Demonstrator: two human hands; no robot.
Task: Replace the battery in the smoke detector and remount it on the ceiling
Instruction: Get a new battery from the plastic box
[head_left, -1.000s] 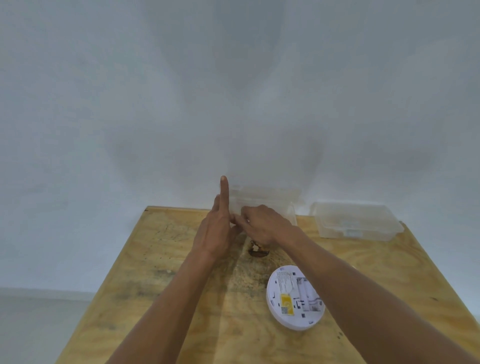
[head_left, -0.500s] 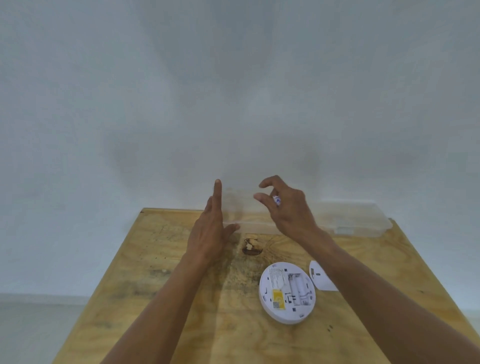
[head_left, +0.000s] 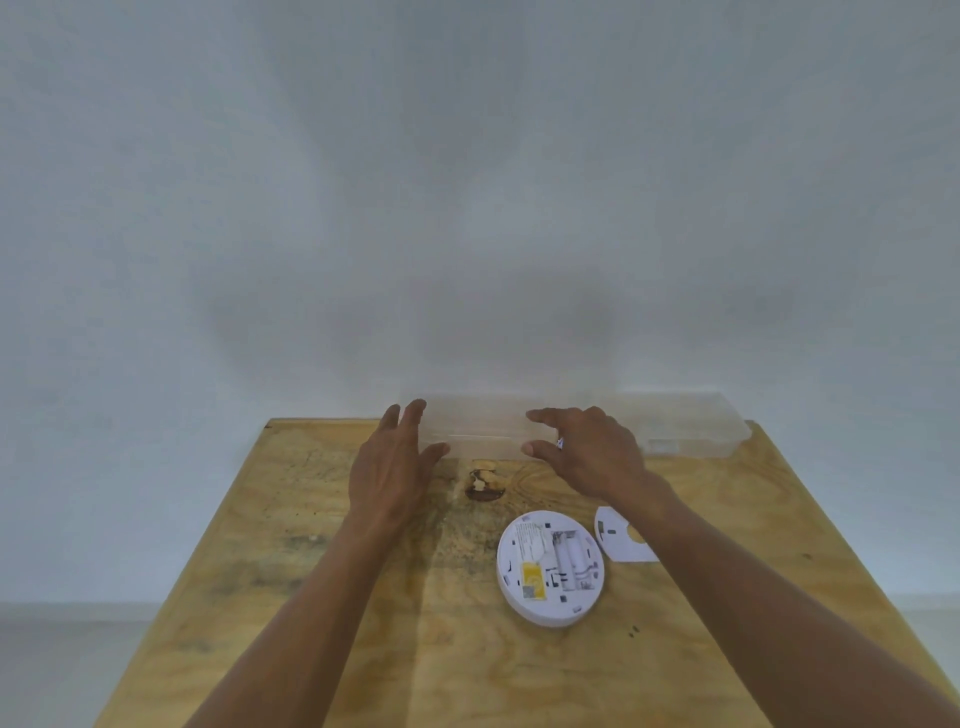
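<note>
- My left hand (head_left: 390, 464) is stretched forward over the far half of the plywood table (head_left: 322, 571), fingers straight and a bit spread, thumb out to the side, right at the left end of a clear plastic box (head_left: 475, 431). Can't tell if it's actually touching it.
- My right hand (head_left: 589, 451) sits at the box's other end, palm down, forefinger and thumb reaching left with a gap between them. There's a tiny whitish-blue something tucked by the thumb; whether I'm pinching it I can't tell.
- The smoke detector (head_left: 550, 567) lies back-side up on the table, near my right forearm, battery bay showing.
- A white round cover piece (head_left: 615, 540) lies just right of it, half hidden under my right arm.
- A second clear container (head_left: 685, 426) is at the far right edge, washed out and blurry.
</note>
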